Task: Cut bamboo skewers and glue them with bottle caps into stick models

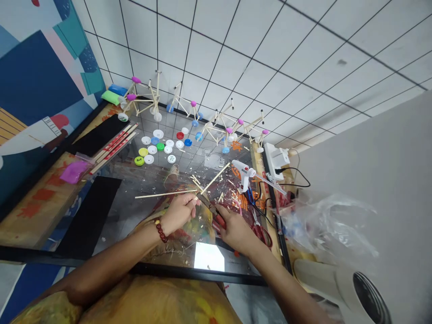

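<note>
My left hand (pixel 178 211) pinches thin wooden sticks (pixel 162 195) that lie across the glass table top (pixel 135 211), one reaching left and another (pixel 216 177) angling up to the right. My right hand (pixel 236 229) grips red-handled pliers (pixel 211 209), whose jaws meet the sticks right beside my left fingers. Small wood offcuts (pixel 229 198) are scattered around both hands. A bead bracelet (pixel 161 230) sits on my left wrist.
A white glue gun (pixel 243 172) stands just right of the sticks, its cord running to a power strip (pixel 276 158). Coloured bottle caps (pixel 158 146), a bundle of chopsticks (pixel 113 146) and several stick-and-cap models (pixel 222 128) sit farther back. Plastic bags (pixel 324 225) lie on the right.
</note>
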Demonstrator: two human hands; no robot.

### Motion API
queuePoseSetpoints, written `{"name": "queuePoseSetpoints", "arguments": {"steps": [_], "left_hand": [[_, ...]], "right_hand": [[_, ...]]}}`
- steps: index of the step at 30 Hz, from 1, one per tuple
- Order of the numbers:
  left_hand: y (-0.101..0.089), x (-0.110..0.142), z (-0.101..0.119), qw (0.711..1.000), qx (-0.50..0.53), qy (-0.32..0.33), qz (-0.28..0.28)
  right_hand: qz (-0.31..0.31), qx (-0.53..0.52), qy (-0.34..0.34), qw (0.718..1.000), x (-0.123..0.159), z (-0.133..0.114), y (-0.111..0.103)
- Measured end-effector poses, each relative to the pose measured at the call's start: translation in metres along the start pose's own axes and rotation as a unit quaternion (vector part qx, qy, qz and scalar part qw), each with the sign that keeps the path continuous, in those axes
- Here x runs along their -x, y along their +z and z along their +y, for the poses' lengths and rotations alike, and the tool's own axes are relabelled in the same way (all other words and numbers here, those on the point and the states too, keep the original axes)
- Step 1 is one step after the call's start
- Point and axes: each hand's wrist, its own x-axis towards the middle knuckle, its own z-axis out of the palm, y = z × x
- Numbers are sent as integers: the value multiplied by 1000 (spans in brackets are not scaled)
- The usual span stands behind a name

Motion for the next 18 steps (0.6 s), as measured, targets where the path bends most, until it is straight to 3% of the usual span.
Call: {"name": "queuePoseSetpoints", "arguments": {"steps": [5,11,18], "left_hand": [[-1,1,13,999,43,-18,20],[-17,-5,20,982,131,-122,-63],[-17,-5,19,984,139,-106,-34]], "right_hand": [[14,12,-6,1000,-7,-3,-11],[-43,3,-18,999,-12,-7,-33],[-30,12,-20,999,-15,-8,-35]]}}
